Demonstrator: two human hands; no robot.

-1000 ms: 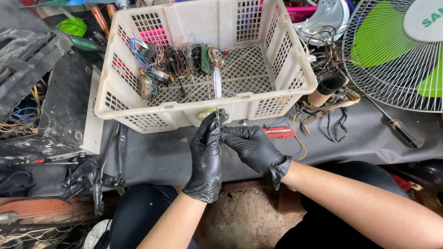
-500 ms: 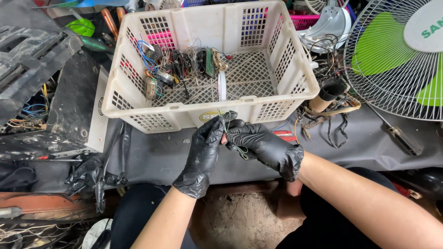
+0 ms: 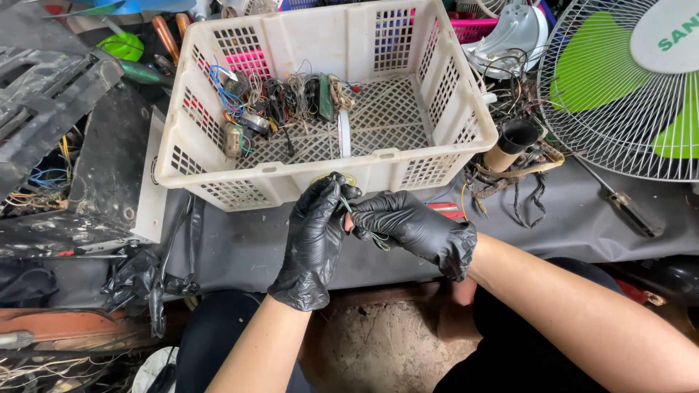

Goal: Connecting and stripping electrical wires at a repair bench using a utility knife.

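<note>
Just off the worktop's near edge, below the white slotted basket (image 3: pixel 320 175) already holding stripped wires and parts, both black-gloved hands, left hand (image 3: pixel 313 240) and right hand (image 3: pixel 415 229), pinched a thin green wire (image 3: pixel 364 225) between fingertips, not yet dropped in.

Glossy black rubbery gloves cover the left hand (image 3: pixel 314 244) and right hand (image 3: pixel 415 229); matt, grimy white plastic basket (image 3: pixel 218 185) upper centre; shiny wire fan guard (image 3: pixel 604 138) upper right
</note>
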